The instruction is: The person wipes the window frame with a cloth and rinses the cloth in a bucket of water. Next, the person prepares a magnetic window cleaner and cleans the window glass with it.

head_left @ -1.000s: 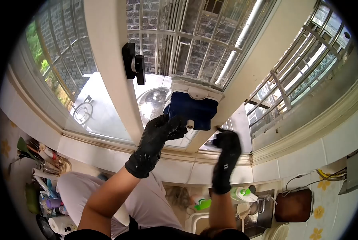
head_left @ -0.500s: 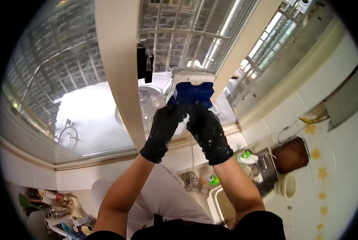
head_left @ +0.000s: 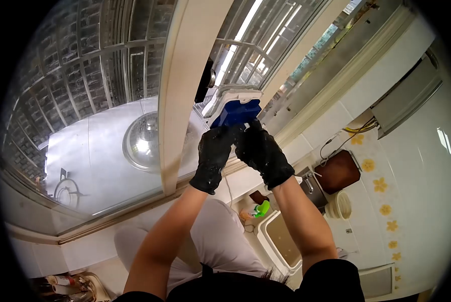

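Both hands, in wet black gloves, are on a blue and white window cleaner (head_left: 237,111) pressed against the middle window pane. My left hand (head_left: 216,151) has its fingers closed at the cleaner's lower left edge. My right hand (head_left: 262,153) closes on the lower right edge, close beside the left. The gloves and the cleaner's body hide the fingertips. A thin pale cord (head_left: 229,187) hangs below my hands toward the counter.
A cream window post (head_left: 177,95) stands left of the cleaner. Metal bars and a round clear lid-like object (head_left: 142,143) show beyond the glass. Below right are a cream basin (head_left: 264,235), a green-topped bottle (head_left: 260,209), a sink (head_left: 311,194) and a brown board (head_left: 338,172).
The view has turned and tilted, and the surroundings have shifted. Both hands still hold the window cleaner on the pane, which now sits slightly left and more tilted in view.
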{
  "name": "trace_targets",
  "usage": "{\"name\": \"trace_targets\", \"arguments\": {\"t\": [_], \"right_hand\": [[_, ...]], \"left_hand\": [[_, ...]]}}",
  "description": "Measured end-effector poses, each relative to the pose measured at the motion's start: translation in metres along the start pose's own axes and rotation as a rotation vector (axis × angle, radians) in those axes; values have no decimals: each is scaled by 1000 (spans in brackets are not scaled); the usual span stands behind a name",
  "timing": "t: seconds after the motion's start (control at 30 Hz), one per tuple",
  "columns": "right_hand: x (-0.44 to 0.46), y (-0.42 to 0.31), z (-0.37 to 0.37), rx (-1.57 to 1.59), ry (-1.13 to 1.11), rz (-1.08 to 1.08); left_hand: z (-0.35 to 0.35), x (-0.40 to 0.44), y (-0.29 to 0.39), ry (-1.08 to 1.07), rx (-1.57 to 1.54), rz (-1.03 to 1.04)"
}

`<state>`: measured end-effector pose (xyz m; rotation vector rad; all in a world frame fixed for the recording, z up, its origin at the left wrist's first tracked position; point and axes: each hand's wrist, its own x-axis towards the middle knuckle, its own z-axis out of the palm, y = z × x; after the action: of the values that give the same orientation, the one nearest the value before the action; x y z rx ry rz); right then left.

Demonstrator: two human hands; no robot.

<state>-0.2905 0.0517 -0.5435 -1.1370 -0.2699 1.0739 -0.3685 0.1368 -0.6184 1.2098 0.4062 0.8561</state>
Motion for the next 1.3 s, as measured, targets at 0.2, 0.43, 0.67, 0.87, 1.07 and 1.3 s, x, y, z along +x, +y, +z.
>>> {"name": "trace_targets", "arguments": {"t": [0.2,0.43,0.67,0.87,1.07,1.3], "right_hand": [[38,16,-32,42,-241,-90],[28,20,-30,83,-245,-51],[27,19,-28,132,-239,-23],[40,25,-29,112,-119,-107],[30,13,-35,136,-118,25],[37,30,-27,121,-172,-182]], "left_hand": [[3,-1,-2,54,53,71],[2,4,-5,29,17,28],[2,4,-9,31,-113,58],[10,-5,7,82,-137,12],[11,-5,5,71,-143,21],[9,-5,2,52,-41,-25]]}}
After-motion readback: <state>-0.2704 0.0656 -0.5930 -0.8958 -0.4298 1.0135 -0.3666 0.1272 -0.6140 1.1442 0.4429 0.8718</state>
